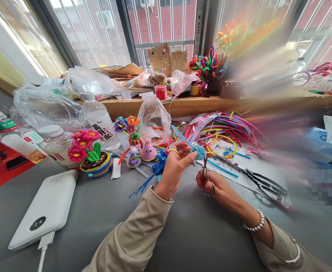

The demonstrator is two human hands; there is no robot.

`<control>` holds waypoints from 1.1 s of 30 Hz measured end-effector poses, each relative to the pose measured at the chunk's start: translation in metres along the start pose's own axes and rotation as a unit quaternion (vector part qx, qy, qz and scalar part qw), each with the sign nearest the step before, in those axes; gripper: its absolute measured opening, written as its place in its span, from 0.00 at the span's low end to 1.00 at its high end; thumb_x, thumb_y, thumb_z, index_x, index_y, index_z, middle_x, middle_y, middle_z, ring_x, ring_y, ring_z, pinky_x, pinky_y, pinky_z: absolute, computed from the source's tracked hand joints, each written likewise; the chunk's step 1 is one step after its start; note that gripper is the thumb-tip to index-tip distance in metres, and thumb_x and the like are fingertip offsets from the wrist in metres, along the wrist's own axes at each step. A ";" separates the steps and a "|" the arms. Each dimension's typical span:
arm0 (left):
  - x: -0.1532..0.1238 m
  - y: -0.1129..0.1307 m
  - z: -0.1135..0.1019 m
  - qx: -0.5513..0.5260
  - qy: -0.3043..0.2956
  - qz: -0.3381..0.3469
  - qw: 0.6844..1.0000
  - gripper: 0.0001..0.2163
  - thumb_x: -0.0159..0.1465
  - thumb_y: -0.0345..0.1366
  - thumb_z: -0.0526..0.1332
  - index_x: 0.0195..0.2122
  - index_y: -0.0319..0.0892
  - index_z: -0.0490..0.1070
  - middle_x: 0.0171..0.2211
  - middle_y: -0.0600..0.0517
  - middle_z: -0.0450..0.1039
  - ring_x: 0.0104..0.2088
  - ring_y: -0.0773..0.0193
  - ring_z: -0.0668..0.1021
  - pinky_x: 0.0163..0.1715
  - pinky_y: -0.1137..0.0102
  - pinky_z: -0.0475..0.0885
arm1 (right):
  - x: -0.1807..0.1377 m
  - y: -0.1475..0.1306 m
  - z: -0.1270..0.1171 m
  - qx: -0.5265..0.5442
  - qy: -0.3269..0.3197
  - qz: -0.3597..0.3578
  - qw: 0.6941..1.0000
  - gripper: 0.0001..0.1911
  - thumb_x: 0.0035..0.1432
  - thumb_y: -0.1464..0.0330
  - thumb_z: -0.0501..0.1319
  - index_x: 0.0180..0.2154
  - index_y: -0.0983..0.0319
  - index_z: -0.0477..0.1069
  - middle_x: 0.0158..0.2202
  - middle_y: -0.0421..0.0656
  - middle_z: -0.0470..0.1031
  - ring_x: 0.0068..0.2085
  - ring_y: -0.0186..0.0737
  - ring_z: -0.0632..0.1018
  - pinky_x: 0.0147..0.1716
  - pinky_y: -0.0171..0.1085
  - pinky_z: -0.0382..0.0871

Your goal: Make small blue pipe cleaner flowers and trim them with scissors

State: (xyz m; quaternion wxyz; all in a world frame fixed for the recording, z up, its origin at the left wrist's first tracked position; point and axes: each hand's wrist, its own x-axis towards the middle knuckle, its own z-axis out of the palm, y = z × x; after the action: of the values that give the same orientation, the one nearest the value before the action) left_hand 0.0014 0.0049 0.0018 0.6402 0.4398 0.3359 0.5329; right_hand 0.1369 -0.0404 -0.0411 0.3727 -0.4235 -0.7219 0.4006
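Observation:
My left hand point(176, 163) is closed in a pinch on a light blue pipe-cleaner piece point(197, 151), held just above the grey table point(103, 211). A gold ring sits on one finger. My right hand point(216, 189) grips small scissors point(205, 172), whose blades point up at the underside of the blue piece. A pearl bracelet point(254, 225) circles my right wrist. Both sleeves are beige.
Large black scissors point(263, 184) lie right of my hands. A heap of coloured pipe cleaners point(228, 130) lies behind. Left are a pipe-cleaner flower pot point(93, 160), small figures point(148, 151), water bottles point(102, 121), plastic bags and a white power bank point(45, 209). The right side is blurred.

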 end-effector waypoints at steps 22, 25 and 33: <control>-0.002 -0.002 0.001 0.022 0.010 0.017 1.000 0.17 0.47 0.32 0.65 0.35 0.41 0.59 0.31 0.55 0.64 0.27 0.75 0.70 0.29 0.77 0.65 | 0.001 0.006 0.000 0.002 0.016 0.018 1.000 0.30 0.51 0.43 0.41 0.23 0.63 0.58 0.20 0.39 0.58 0.23 0.31 0.59 0.22 0.32 0.54; -0.002 -0.002 0.001 0.020 0.004 0.021 1.000 0.17 0.47 0.32 0.65 0.36 0.41 0.58 0.31 0.56 0.64 0.27 0.74 0.69 0.29 0.76 0.66 | 0.001 0.005 0.000 -0.002 0.016 0.020 1.000 0.30 0.51 0.43 0.41 0.23 0.63 0.58 0.20 0.39 0.59 0.23 0.31 0.59 0.22 0.32 0.54; -0.001 -0.005 -0.001 0.023 -0.003 0.022 0.999 0.17 0.48 0.34 0.65 0.35 0.42 0.58 0.31 0.55 0.64 0.28 0.73 0.70 0.30 0.75 0.67 | 0.002 0.004 0.000 -0.029 0.030 0.015 0.999 0.31 0.51 0.43 0.40 0.21 0.63 0.58 0.18 0.39 0.59 0.22 0.31 0.60 0.22 0.32 0.54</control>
State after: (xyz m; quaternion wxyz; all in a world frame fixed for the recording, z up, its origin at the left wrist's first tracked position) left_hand 0.0020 0.0040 -0.0030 0.6191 0.4631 0.3360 0.5379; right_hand 0.1379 -0.0375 -0.0446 0.3761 -0.4567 -0.7152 0.3720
